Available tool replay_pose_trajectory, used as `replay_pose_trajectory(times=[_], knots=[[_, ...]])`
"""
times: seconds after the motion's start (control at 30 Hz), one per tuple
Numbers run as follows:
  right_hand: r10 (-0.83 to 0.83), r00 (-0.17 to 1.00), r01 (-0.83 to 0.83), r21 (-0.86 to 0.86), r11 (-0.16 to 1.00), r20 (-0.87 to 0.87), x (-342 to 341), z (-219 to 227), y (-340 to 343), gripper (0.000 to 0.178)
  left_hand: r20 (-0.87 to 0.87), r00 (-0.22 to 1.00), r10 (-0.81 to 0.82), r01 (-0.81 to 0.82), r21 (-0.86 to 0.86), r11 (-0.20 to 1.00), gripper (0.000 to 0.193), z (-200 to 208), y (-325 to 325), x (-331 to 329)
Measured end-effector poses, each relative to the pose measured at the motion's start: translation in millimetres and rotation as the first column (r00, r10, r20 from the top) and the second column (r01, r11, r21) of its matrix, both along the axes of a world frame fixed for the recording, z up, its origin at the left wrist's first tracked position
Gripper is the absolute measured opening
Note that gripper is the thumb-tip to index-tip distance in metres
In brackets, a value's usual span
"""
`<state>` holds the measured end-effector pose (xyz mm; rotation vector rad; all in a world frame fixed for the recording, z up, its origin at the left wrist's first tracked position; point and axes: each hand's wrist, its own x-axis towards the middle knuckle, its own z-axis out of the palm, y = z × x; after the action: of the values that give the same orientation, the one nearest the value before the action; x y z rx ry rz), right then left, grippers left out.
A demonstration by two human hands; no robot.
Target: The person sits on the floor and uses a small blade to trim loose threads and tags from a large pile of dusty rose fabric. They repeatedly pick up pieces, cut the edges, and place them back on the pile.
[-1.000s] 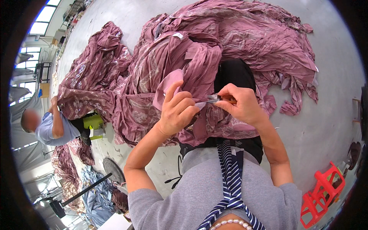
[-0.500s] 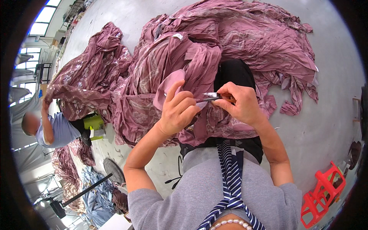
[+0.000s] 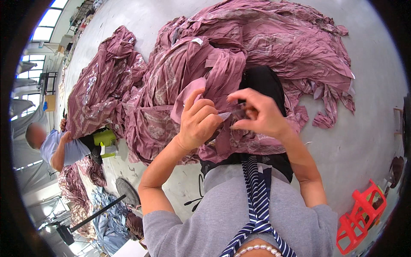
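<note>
My left hand [image 3: 199, 122] is closed, pinching an edge of mauve fabric [image 3: 188, 100] in front of my lap. Just to its right is my right hand [image 3: 261, 113], with thumb and forefinger spread wide and the other fingers curled. Motion smears this hand. A small dark, blurred shape shows between its thumb and fingers, and I cannot make out whether it is the pair of snips. The large heap of patterned mauve fabric [image 3: 282, 47] spreads over my knees and the floor beyond.
At the left a person [image 3: 64, 145] handles the shiny end of the mauve fabric beside a lime-green stool [image 3: 105, 137]. A round black stand base [image 3: 127, 191] with a pole and blue-grey cloth [image 3: 109, 220] lie lower left. A red plastic stool [image 3: 359, 214] is at lower right.
My right hand has opened its thumb and forefinger; the snips plainly seen in it before are no longer distinct. My left hand keeps its pinch. The person at left has lowered their hands.
</note>
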<state>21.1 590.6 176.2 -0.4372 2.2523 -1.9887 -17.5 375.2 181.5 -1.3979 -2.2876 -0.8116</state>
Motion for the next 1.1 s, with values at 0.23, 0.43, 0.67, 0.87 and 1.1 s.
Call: replay_pose_trajectory(times=[0.23, 0.43, 0.67, 0.87, 1.1], knots=[[-0.067, 0.997, 0.071, -0.143, 0.987, 0.033, 11.9, -19.3, -10.1, 0.020, 0.374, 0.921, 0.111, -0.044, -0.181, 0.982, 0.066, 6.0, 2.3, -4.3], [-0.083, 0.985, 0.049, -0.211, 0.976, -0.154, 14.3, 4.7, -9.3, 0.032, 0.796, 0.603, -0.059, -0.028, 0.095, 0.995, 0.042, 2.9, -7.7, 27.4], [-0.006, 0.980, 0.048, 0.205, 0.978, -0.200, 41.7, -42.8, 43.5, 0.081, 0.332, 0.223, -0.916, 0.477, 0.783, 0.400, 0.030, 45.5, -157.3, -9.8], [0.023, 0.997, -0.063, 0.567, 0.822, 0.077, 67.7, -89.4, 75.4, 0.025, 0.015, 0.258, 0.966, -0.925, 0.293, 0.242, 0.028, 44.8, -157.9, 43.2], [-0.154, 0.834, 0.417, 0.422, 0.805, -0.531, 44.0, -75.4, 22.8, 0.013, 0.690, 0.433, 0.580, -0.877, 0.175, 0.447, 0.043, 21.0, -149.8, -16.4]])
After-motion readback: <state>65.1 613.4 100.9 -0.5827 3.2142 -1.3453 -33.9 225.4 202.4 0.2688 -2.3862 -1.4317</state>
